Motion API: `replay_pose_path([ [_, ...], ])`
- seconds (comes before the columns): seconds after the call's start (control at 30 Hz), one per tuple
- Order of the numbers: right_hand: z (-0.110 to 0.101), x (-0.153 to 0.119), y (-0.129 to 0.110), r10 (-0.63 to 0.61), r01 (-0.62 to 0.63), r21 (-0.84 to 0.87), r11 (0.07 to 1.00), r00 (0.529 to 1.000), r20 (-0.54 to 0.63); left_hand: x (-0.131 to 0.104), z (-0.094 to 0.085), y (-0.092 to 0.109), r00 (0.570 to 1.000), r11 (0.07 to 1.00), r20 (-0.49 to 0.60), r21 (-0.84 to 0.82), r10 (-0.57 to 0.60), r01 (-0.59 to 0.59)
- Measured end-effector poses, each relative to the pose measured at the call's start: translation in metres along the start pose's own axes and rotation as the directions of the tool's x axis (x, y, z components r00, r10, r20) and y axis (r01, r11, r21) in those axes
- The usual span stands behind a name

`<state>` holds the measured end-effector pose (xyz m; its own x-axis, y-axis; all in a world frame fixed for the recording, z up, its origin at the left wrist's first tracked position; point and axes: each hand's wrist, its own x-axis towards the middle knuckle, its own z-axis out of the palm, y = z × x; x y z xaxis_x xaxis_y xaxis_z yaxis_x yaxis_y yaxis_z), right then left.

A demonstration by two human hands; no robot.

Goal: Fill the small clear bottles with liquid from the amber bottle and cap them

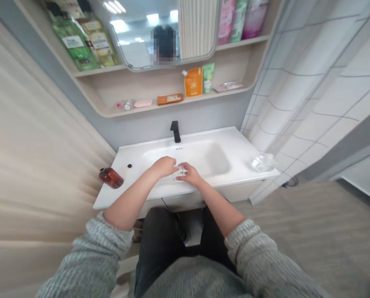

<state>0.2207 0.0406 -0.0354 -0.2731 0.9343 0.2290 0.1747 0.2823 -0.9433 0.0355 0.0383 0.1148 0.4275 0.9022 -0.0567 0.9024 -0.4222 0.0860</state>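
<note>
So both hands are working close together over the near side of the basin, with a little clear piece sitting between their fingertips. The right hand is clamping it between thumb and fingers. The left hand is reaching its left edge, but I can't tell if those fingers are gripping or just touching.

IMO the big risk is a slip: the piece is looking small and maybe slick, and only fingertips are holding it, so a loosened pinch could be sending it into the basin. A pull too far toward the body could be putting it over the counter's near edge, with the floor waiting below.

Moving out, the faucet is standing on the far side, so a quick far reach could be knocking knuckles on it. Most of the sideways room is lying right of the hands, across the basin. To the left, a strip of counter is running out to a brown bottle, which is sitting close to the left edge, near the curtain; a swinging left elbow could be tipping it off. Over right, a clear clump is resting by the right edge, so a wide sweep could be shoving that off too. Farther back, the shelf is hanging above the faucet and limiting any high lift on the far side.
</note>
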Motion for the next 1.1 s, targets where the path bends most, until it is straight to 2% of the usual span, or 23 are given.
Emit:
replay_pose_path([
  [0.1,-0.001,0.000,-0.002,-0.010,0.010,-0.017,1.000,1.000,-0.008,0.004,0.002,0.000,0.999,0.999,0.042,0.027,0.034,-0.035],
  [0.17,-0.001,0.000,-0.002,-0.004,0.004,-0.012,1.000,1.000,-0.017,0.006,0.002,-0.002,0.993,0.993,0.029,0.018,0.114,-0.114],
  [0.3,0.000,0.001,-0.001,-0.018,0.018,-0.001,1.000,1.000,-0.004,0.007,-0.001,-0.008,0.963,0.964,0.051,-0.035,0.265,-0.264],
  [0.43,0.001,0.001,0.001,-0.062,0.062,-0.004,0.998,0.998,-0.005,0.005,-0.004,-0.008,0.938,0.943,0.098,-0.060,0.333,-0.328],
  [0.5,0.002,0.001,0.003,-0.064,0.064,-0.009,0.998,0.998,-0.012,0.004,-0.006,-0.003,0.952,0.955,0.074,-0.028,0.297,-0.296],
  [0.6,0.002,0.001,0.005,-0.067,0.067,-0.028,0.997,0.998,-0.004,0.004,-0.007,0.005,0.992,0.990,0.060,0.078,0.109,-0.114],
  [0.67,0.002,0.001,0.005,-0.075,0.075,-0.028,0.997,0.997,-0.004,0.005,-0.008,0.009,0.993,0.989,0.115,0.140,0.022,-0.038],
  [0.7,0.002,0.001,0.005,-0.079,0.078,-0.023,0.997,0.997,-0.003,0.006,-0.007,0.010,0.988,0.987,0.153,0.156,0.011,-0.036],
  [0.77,0.002,0.001,0.005,-0.083,0.082,-0.017,0.996,0.997,-0.002,0.008,-0.006,0.009,0.978,0.986,0.204,0.144,0.051,-0.081],
  [0.83,0.002,0.001,0.004,-0.088,0.089,-0.025,0.996,0.996,0.008,0.009,-0.005,0.006,0.967,0.983,0.211,0.084,0.145,-0.165],
  [0.97,0.001,0.002,0.004,-0.091,0.091,-0.050,0.995,0.996,0.007,0.004,-0.006,0.000,0.936,0.942,0.122,-0.095,0.331,-0.321],
  [1.03,0.002,0.002,0.005,-0.089,0.089,-0.042,0.995,0.996,0.001,0.001,-0.007,0.001,0.954,0.952,0.065,-0.115,0.292,-0.283],
  [1.1,0.002,0.002,0.005,-0.091,0.092,-0.038,0.995,0.996,0.004,-0.002,-0.008,0.005,0.991,0.991,0.038,-0.051,0.130,-0.128],
])
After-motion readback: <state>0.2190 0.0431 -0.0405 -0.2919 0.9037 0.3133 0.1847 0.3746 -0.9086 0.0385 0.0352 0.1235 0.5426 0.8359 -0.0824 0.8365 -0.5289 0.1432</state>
